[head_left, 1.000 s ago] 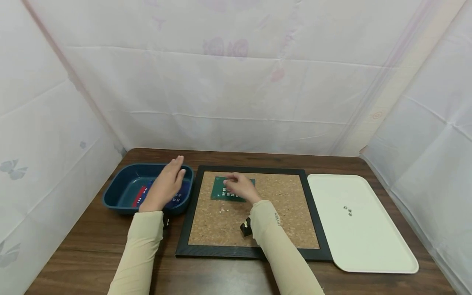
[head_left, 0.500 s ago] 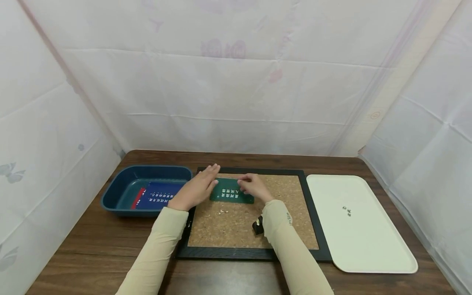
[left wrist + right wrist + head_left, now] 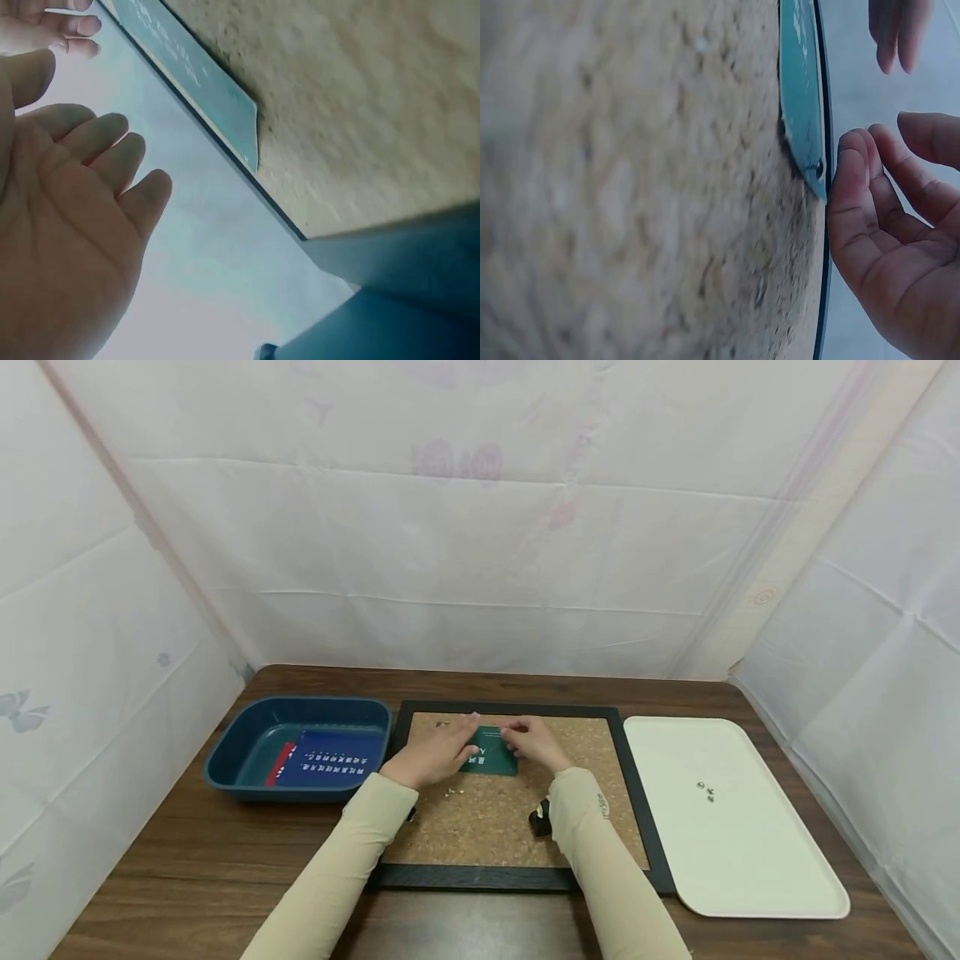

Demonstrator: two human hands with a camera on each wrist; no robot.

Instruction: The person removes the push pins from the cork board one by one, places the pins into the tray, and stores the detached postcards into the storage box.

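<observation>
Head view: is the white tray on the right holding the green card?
No, the green card lies on the cork board between both hands, while the white tray carries only a few tiny dark bits.

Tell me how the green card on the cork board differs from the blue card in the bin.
The green card lies on the cork board, while the blue card lies inside the dark blue bin. The green card is partly covered by the left hand and right hand; the blue card lies in full view, untouched. The blue card has a red strip along its left edge; the green card shows none. Both are flat and bear white print.
</observation>
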